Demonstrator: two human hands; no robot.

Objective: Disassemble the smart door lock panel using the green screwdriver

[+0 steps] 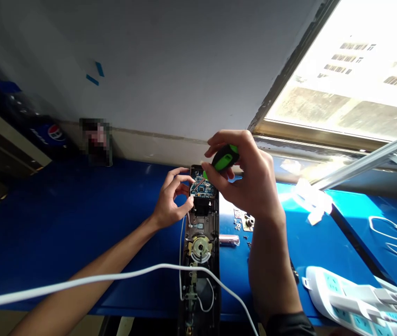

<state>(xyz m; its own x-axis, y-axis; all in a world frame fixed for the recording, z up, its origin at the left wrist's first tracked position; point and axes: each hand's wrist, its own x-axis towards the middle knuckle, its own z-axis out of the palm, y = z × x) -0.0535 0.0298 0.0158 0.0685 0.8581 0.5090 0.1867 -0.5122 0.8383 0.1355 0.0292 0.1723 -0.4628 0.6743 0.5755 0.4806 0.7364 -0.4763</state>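
Green and black, the screwdriver sits in the right hand, its handle pinched between thumb and fingers above the board. Its shaft slants down and left to the board; whether the tip has seated in anything is too small to tell. The left hand is at the left edge of the case, near its far end, forefinger and thumb curved and spread apart; whether they press on the rim or just rest there, I cannot tell.

The case lies lengthwise on the table, open side up, with the board in its far end and a wheel about midway. It looks stiff and fairly heavy, so the long side walls would be the place to take hold. The board should be light, rigid and fragile (its wires more so), and is best held by its edges. The screwdriver's thick handle looks easy to grip and turn.

Right of the case lie a shiny pink cylinder, which would probably roll, and some tiny screws, fiddly and better pinched with fingertips. A white cord crosses over the case and left forearm in view.
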